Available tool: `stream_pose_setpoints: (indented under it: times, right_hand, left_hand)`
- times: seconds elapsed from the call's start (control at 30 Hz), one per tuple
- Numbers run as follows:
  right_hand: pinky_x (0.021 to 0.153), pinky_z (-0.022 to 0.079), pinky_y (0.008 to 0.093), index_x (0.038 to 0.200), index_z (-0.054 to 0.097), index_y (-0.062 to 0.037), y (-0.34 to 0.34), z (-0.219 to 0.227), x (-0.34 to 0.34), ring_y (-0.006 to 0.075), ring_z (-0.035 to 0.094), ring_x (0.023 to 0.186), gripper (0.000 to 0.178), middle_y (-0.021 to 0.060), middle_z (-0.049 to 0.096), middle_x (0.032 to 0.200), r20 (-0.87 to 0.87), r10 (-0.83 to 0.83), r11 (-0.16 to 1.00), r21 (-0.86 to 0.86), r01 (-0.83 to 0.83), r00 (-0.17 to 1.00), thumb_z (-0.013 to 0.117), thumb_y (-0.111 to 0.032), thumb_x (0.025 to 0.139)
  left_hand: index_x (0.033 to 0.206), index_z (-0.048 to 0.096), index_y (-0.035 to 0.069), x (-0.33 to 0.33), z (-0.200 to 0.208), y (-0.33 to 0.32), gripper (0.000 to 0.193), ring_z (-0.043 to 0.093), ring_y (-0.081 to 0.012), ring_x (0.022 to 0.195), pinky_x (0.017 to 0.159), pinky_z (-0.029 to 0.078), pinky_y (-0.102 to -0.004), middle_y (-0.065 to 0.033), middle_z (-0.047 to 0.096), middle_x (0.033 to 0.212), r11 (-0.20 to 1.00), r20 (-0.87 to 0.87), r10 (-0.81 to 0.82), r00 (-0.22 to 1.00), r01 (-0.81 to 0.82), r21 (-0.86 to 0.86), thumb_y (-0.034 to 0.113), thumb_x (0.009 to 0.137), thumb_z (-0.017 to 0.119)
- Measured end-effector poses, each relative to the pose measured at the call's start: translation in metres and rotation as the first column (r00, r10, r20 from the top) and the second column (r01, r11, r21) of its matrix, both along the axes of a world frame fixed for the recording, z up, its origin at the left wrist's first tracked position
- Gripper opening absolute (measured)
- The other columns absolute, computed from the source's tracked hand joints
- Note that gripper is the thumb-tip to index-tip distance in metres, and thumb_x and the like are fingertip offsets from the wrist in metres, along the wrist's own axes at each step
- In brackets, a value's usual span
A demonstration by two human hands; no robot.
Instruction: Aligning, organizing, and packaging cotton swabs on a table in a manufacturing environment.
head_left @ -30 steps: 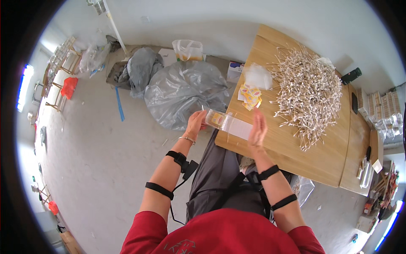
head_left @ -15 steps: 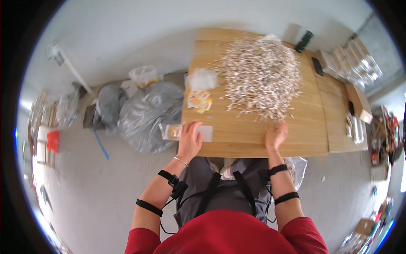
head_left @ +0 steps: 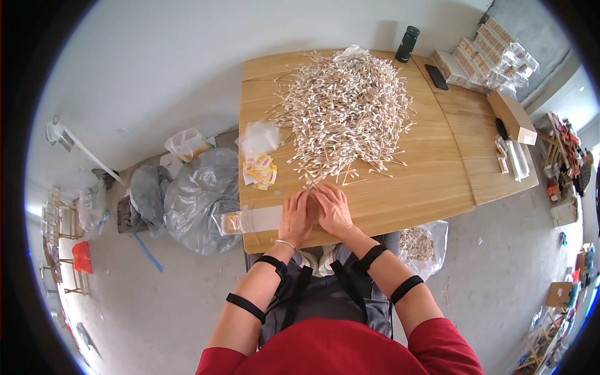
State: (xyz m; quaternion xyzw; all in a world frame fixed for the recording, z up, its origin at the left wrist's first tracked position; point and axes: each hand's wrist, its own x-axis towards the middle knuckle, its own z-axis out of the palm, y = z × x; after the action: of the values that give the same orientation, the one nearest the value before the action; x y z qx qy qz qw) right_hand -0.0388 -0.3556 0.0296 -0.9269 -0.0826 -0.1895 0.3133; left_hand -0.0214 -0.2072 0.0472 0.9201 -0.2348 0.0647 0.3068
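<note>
A large heap of cotton swabs (head_left: 350, 112) covers the middle and back of the wooden table (head_left: 431, 181). My left hand (head_left: 296, 219) and my right hand (head_left: 333, 209) meet at the heap's near edge, fingers closed together around a small bunch of swabs. Only the tips of that bunch show; the rest is hidden by my fingers. Left of my left hand lies a clear plastic bag (head_left: 265, 219). At its outer end, a filled pack of swabs (head_left: 231, 223) juts over the table's left edge.
Clear bags (head_left: 260, 139) and yellow-and-white labels (head_left: 260, 171) lie at the table's left. A dark green bottle (head_left: 407, 44), a phone (head_left: 435, 76), stacked packs (head_left: 484, 59) and a cardboard box (head_left: 512, 117) stand at back right. A large grey plastic bag (head_left: 203, 200) sits on the floor.
My left hand has left the pack and moved right to join my right hand, which has shifted left. The fingers of both now close around a few swabs. The view has turned slightly.
</note>
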Motion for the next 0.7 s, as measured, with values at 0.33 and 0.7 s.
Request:
stream_pose_setpoints:
  times: [0.33,0.7]
  right_hand:
    - [0.108,0.028,0.0479,0.124,0.057,-0.0151,-0.085,0.009,0.046,0.0352,0.034,0.132,0.041,0.0068,0.044,0.14,-0.077,-0.09,0.99,-0.119,0.081,0.993,0.053,-0.006,0.085]
    - [0.106,0.027,0.0489,0.123,0.056,-0.0123,-0.027,0.027,0.022,0.0362,0.035,0.127,0.041,0.0105,0.045,0.135,-0.117,-0.383,0.904,-0.252,0.345,0.916,0.06,-0.014,0.082]
  left_hand:
    - [0.124,0.057,0.021,-0.004,0.006,0.0,0.038,0.041,-0.0308,0.126,0.102,0.036,-0.0418,-0.0094,0.043,0.136,0.988,0.11,-0.045,0.993,0.028,0.151,0.014,0.087,0.057]
    - [0.1,0.063,0.009,-0.001,-0.001,0.003,0.017,0.047,-0.0307,0.119,0.098,0.04,-0.0424,-0.0093,0.052,0.124,0.998,0.077,-0.026,0.997,0.03,-0.059,0.013,0.083,0.063]
